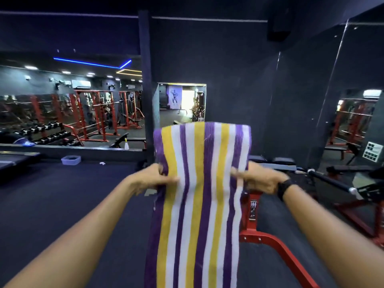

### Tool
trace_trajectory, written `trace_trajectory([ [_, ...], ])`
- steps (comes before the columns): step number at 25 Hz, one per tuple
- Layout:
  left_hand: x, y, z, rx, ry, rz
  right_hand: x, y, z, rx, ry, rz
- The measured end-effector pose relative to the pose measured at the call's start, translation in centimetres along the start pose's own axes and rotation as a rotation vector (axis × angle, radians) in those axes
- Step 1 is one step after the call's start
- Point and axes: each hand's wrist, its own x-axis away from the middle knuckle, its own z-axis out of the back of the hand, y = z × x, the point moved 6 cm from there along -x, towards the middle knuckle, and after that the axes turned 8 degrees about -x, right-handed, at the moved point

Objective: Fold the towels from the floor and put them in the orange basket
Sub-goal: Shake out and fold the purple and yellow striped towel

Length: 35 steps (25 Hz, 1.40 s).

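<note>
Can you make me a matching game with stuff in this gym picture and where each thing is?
Things:
1. striped towel
2. black watch
3. spray bottle
4. small blue tub

Places:
A. on the floor at the far left, by the low ledge
B. held up between the left hand and the right hand
C. on the right wrist
D. standing on the ledge next to the dark pillar

Pairs: 1-B, 2-C, 3-D, 4-A
</note>
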Motion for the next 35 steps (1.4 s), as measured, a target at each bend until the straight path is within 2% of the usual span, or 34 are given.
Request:
trace_trajectory([
  [2,0.1,-2.3,-0.4,-0.104,-0.027,0.033,-0.3,2.8,0.3,0.093,0.052,-0.039],
  [5,0.6,-2.5,0.4,0.057,0.036,0.096,-0.4,2.7,1.6,0.075,0.138,-0.049],
  [10,0.5,0.7,1.4,0.301,0.056,-0.082,-0.9,-0.9,2.6,-0.089,0.079,0.069],
  [12,0.6,0.5,-0.1,0.101,-0.068,-0.04,-0.2,0.9,0.9,0.105,-0.049,-0.078],
  [13,0.7,-0.1,-0.4,0.062,-0.069,-0.038,0.0,1.8,0.5,0.213,-0.062,-0.125],
  [14,0.5,-0.4,-0.2,0.112,-0.031,-0.049,0.0,2.1,0.6,0.205,-0.028,-0.104],
  [16,0.4,-0.8,0.5,0.257,0.053,-0.027,0.0,1.8,1.4,0.017,0.049,-0.002],
  [18,0.4,-0.9,-0.2,0.188,-0.033,0.017,0.3,1.4,0.8,-0.022,0.008,-0.044],
  [20,0.4,-1.1,0.2,0.2,0.013,-0.019,0.4,1.7,0.6,0.043,0.054,-0.065],
  [22,0.3,-1.6,1.0,0.233,0.054,0.012,0.2,1.4,0.7,-0.082,0.086,0.019],
  [24,0.9,-2.0,0.1,0.085,-0.059,0.054,0.4,2.1,-0.4,0.005,0.014,-0.052],
  [26,1.0,-1.8,1.4,0.159,0.062,0.015,0.4,2.2,-0.9,0.056,0.074,-0.058],
  [28,0.9,-1.8,2.4,0.288,0.126,-0.008,-0.3,0.8,-0.1,-0.14,0.215,0.081],
  [31,1.1,-0.8,2.9,0.331,0.168,-0.073,-0.6,-1.1,-0.9,-0.304,0.13,0.199],
  [33,0.7,-0.3,3.6,0.365,0.223,-0.093,-0.6,-0.6,-2.0,-0.179,0.058,0.126],
  [35,0.5,0.2,3.7,0.177,0.245,-0.062,-0.5,0.5,-2.7,0.04,0.065,0.045],
])
